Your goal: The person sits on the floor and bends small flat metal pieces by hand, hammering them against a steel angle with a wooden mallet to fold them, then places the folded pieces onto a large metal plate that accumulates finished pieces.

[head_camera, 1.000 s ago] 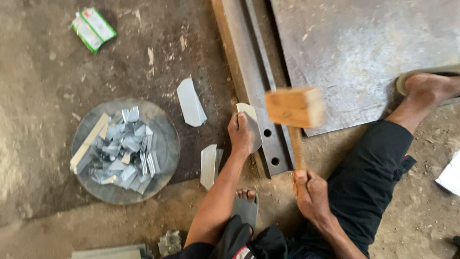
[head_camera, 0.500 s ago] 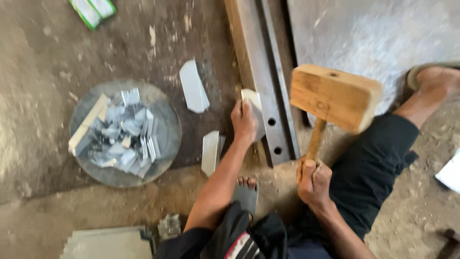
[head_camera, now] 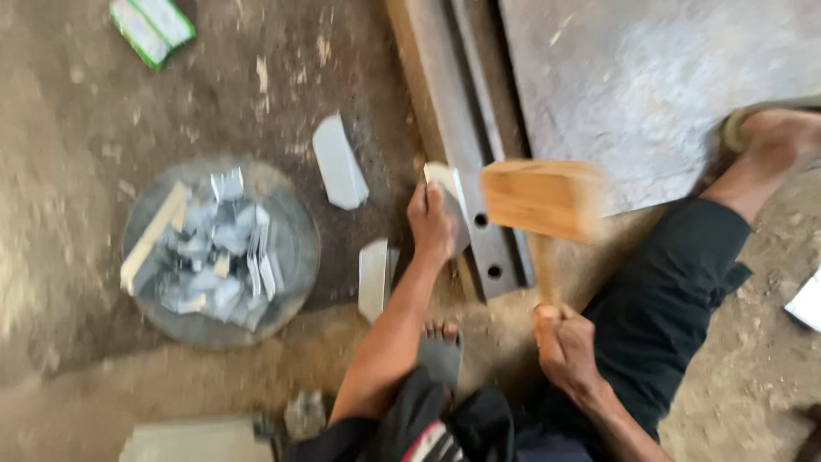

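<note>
Dusty concrete floor (head_camera: 103,111) spreads under a person seated on the ground, with a long steel bar (head_camera: 466,184) lying beside a big metal sheet (head_camera: 650,94). The left hand (head_camera: 432,224) presses a small sheet-metal piece (head_camera: 446,181) against the bar's edge, fingers clamped over it. The right hand (head_camera: 560,342) is clenched round the handle of a wooden mallet (head_camera: 540,198), whose head is blurred just over the bar, close beside the held piece; the blur hides whether it touches metal.

The step in hand looks like hammering the piece over the bar's edge to bend it. The next blow calls for landing the mallet on the metal clear of the left fingers, with the piece kept flat and steady on the bar.

To the left, a round tray (head_camera: 295,248) holds a heap of small cut pieces. Two loose blanks lie on the floor, one (head_camera: 339,162) above the left hand, one (head_camera: 374,278) beside the forearm. A green and white packet (head_camera: 152,30) lies well apart at the top.
</note>
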Tool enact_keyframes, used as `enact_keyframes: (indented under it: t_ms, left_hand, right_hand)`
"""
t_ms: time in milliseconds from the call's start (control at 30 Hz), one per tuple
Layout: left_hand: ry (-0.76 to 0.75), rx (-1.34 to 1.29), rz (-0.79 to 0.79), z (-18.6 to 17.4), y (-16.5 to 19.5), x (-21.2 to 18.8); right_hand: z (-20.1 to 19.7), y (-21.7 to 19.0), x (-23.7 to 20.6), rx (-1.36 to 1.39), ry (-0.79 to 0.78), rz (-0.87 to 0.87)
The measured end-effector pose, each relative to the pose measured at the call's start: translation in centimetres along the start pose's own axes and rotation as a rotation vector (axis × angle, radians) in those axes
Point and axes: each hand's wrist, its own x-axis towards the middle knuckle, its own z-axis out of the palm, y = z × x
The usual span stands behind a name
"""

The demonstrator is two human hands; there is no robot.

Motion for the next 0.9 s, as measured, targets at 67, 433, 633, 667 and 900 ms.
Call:
enact_keyframes:
  t_ms: [67,433,633,667,900]
  left_hand:
    - [0.028,0.050,-0.008,0.0,0.1,-0.1]
    - [0.071,0.165,0.068,-1.2,-2.4,0.6]
    - [0.035,-0.304,-0.218,-2.6,-0.1,-3.6]
    - [0.035,-0.372,-0.256,-2.8,0.9,-4.7]
    - [-0.262,-0.425,-0.318,-4.9,8.5,-10.8]
  right_hand:
    - [-0.1,-0.1,-0.4,0.042,-0.011,0.080]
    - [0.6,5.6,-3.4,0.011,-0.113,0.230]
    - [-0.8,9.3,0.6,0.660,-0.068,0.846]
    - [-1.3,9.0,1.4,0.713,-0.093,0.815]
    - [0.5,1.6,3.1,0.011,0.014,0.061]
